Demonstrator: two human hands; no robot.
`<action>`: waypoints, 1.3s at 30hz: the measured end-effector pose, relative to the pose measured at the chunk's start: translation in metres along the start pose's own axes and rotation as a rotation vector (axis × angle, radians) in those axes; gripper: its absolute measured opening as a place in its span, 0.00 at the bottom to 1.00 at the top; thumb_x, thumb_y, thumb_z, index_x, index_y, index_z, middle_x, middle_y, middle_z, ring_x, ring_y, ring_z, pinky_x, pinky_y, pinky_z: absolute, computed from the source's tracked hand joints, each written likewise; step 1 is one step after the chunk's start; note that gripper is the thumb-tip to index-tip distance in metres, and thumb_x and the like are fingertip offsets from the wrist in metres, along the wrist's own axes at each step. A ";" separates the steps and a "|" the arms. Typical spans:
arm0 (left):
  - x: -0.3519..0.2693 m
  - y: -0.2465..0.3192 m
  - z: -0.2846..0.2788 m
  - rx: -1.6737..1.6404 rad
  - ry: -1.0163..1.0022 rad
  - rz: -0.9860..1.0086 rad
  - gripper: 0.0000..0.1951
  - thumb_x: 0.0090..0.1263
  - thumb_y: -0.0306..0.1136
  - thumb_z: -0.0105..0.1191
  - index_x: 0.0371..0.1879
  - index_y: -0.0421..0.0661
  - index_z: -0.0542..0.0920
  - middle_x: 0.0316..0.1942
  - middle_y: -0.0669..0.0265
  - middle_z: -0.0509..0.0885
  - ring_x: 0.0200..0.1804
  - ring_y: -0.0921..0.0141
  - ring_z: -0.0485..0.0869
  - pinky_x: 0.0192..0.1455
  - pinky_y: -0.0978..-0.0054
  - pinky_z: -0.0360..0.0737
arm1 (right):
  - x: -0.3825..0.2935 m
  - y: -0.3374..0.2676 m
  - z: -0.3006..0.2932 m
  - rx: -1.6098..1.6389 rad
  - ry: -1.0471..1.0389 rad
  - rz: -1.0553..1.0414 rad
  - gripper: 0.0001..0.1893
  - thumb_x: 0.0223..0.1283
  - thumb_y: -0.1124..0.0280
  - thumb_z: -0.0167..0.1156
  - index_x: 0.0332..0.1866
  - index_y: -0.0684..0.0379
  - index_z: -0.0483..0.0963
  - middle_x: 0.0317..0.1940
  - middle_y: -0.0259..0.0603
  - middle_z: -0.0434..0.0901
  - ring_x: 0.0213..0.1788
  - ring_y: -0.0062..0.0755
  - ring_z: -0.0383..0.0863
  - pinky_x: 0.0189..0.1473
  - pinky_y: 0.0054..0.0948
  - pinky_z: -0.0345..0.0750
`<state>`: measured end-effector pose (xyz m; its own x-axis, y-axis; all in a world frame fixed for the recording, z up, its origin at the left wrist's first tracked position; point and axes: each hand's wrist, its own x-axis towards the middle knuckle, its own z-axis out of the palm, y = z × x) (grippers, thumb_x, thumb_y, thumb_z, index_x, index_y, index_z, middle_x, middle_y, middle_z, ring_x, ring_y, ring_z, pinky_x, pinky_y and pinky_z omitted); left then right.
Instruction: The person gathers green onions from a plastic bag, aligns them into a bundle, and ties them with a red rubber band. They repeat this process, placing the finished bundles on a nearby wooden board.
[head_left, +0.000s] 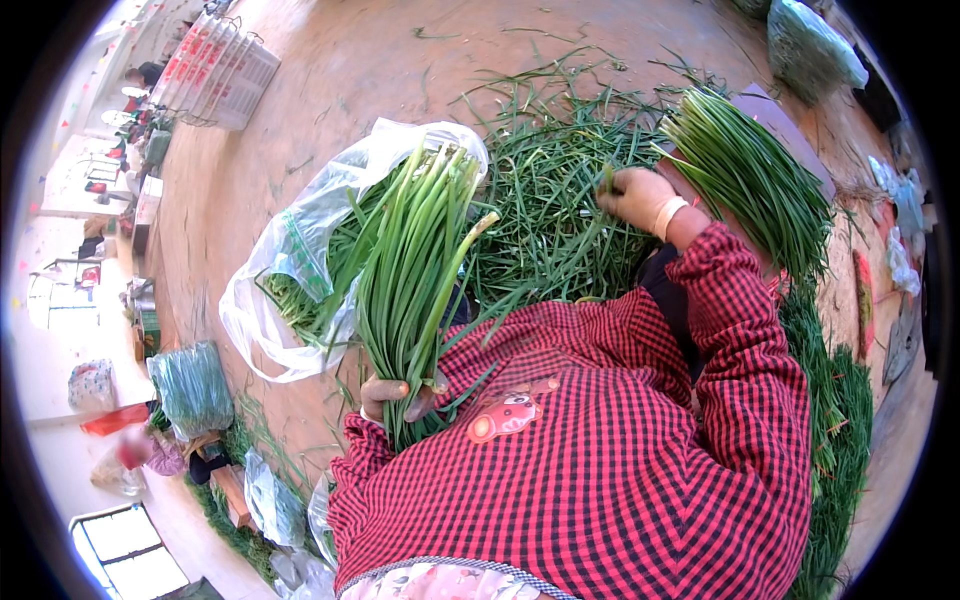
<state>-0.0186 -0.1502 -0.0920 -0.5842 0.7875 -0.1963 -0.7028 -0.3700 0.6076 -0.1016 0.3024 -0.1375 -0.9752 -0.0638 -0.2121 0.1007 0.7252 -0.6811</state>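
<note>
My left hand (401, 397), in a thin glove, grips a bunch of garlic chives (409, 277) near its leafy end. The pale cut stems point up and away from me, and one thick stalk sticks out to the right. Behind the bunch lies a clear plastic bag (289, 214) with more chives (296, 300) inside. Over a heap of loose leaf scraps (562, 217) is my right hand (637, 199), blurred, with fingers bent. A bit of green shows at its fingertips; whether they pinch it is unclear. Right of that hand rests a large bundle of chives (750, 176) on a board (795, 142).
Tied chive bundles (832, 427) line the floor at my right side. Stacked white crates (217, 71) stand at the far left. A filled bag (814, 52) sits at the upper right. Another person (161, 454) sits at the lower left, near a wrapped bale of greens (191, 390).
</note>
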 end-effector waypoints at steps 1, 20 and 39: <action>-0.003 0.001 -0.004 0.003 0.011 -0.028 0.32 0.58 0.33 0.62 0.60 0.30 0.69 0.43 0.41 0.84 0.15 0.70 0.74 0.17 0.74 0.69 | -0.005 -0.001 0.004 -0.243 0.000 -0.148 0.31 0.58 0.49 0.64 0.58 0.65 0.77 0.49 0.55 0.83 0.51 0.49 0.84 0.57 0.38 0.79; 0.007 -0.005 0.028 0.743 0.367 -0.097 0.25 0.61 0.19 0.63 0.58 0.41 0.74 0.45 0.64 0.84 0.38 0.71 0.84 0.38 0.73 0.81 | -0.019 -0.083 0.064 1.006 -0.283 -0.207 0.14 0.67 0.71 0.61 0.56 0.61 0.77 0.40 0.35 0.85 0.35 0.21 0.83 0.36 0.24 0.81; 0.014 -0.031 0.011 1.121 0.476 0.174 0.32 0.61 0.17 0.59 0.68 0.36 0.70 0.57 0.59 0.84 0.56 0.75 0.82 0.61 0.76 0.77 | -0.029 -0.104 0.042 0.357 0.231 -0.463 0.08 0.61 0.72 0.66 0.43 0.60 0.78 0.26 0.36 0.81 0.27 0.24 0.80 0.33 0.25 0.78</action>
<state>-0.0002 -0.1226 -0.1047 -0.8901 0.4247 -0.1652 -0.0007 0.3612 0.9325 -0.0753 0.2003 -0.0900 -0.9469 -0.1373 0.2907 -0.3214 0.3817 -0.8666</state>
